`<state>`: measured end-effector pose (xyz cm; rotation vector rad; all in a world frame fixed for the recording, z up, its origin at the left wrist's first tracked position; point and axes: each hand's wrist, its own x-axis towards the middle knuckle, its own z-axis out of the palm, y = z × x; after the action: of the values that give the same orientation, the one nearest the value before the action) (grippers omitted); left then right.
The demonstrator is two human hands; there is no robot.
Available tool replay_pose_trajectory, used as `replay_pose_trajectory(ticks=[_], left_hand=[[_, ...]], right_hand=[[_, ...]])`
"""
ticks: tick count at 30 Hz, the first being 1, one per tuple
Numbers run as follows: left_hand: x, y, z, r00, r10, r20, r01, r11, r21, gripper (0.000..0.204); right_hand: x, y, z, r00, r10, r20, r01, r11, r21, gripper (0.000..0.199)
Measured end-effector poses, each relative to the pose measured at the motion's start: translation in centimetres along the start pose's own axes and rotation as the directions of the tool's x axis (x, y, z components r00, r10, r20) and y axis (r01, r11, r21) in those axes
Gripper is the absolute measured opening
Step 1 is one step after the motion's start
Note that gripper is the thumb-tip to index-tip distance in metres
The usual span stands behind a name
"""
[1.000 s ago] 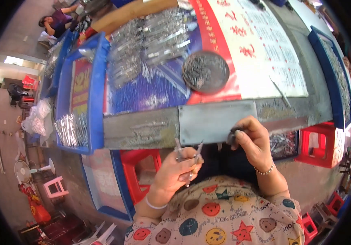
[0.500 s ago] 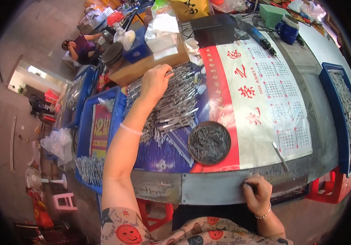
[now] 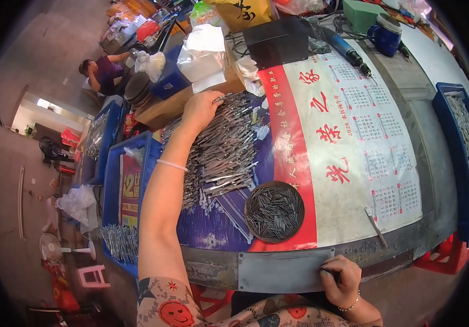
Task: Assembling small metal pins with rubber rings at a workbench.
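Observation:
My left hand [image 3: 201, 111] reaches to the far edge of a heap of thin silvery metal rods [image 3: 226, 147], beside a cardboard box. Its fingers are pinched together at the rods; what lies between them is hidden. My right hand [image 3: 343, 280] is curled closed at the right end of a flat grey metal plate [image 3: 280, 271] on the table's near edge. Something dark and small shows by its thumb, too unclear to name. Between the hands stands a round bowl [image 3: 274, 211] full of short dark metal pins. A slim metal tool [image 3: 375, 226] lies right of it.
A calendar sheet [image 3: 332, 163] covers the table's middle. Blue trays of metal parts stand left [image 3: 112, 163] and right [image 3: 458, 136]. At the back are the cardboard box [image 3: 158, 109], a black box [image 3: 277, 43], a blue power tool [image 3: 349, 54] and a mug [image 3: 385, 35]. A person sits far left.
The view has shifted, so the bowl and plate appear lower. My left hand has gone slightly farther over the heap towards the box. My right hand stays curled at the plate's end.

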<state>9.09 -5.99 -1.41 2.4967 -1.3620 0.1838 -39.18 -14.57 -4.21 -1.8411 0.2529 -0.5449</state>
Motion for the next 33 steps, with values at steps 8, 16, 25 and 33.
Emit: replay_pose_trajectory(ticks=[8, 16, 25, 33], left_hand=[[0.5, 0.7, 0.3, 1.0, 0.011, -0.022, -0.01, 0.999, 0.047, 0.02], [2.3, 0.9, -0.3, 0.995, -0.065, 0.071, 0.057, 0.992, 0.113, 0.024], [2.3, -0.5, 0.8, 0.983, -0.063, 0.174, 0.057, 0.998, 0.041, 0.03], [1.5, -0.9, -0.8, 0.938, -0.116, 0.327, 0.289, 0.786, -0.547, 0.045]], right_hand=[[-0.1, -0.1, 0.3, 0.999, 0.01, -0.033, -0.009, 1.0, 0.025, 0.008], [-0.3, -0.4, 0.3, 0.998, 0.038, -0.053, -0.036, 0.999, 0.029, 0.008], [-0.1, -0.3, 0.2, 0.998, 0.029, -0.049, -0.028, 0.999, 0.024, 0.01], [-0.1, 0.0, 0.2, 0.999, 0.01, -0.045, -0.008, 0.998, 0.055, 0.009]])
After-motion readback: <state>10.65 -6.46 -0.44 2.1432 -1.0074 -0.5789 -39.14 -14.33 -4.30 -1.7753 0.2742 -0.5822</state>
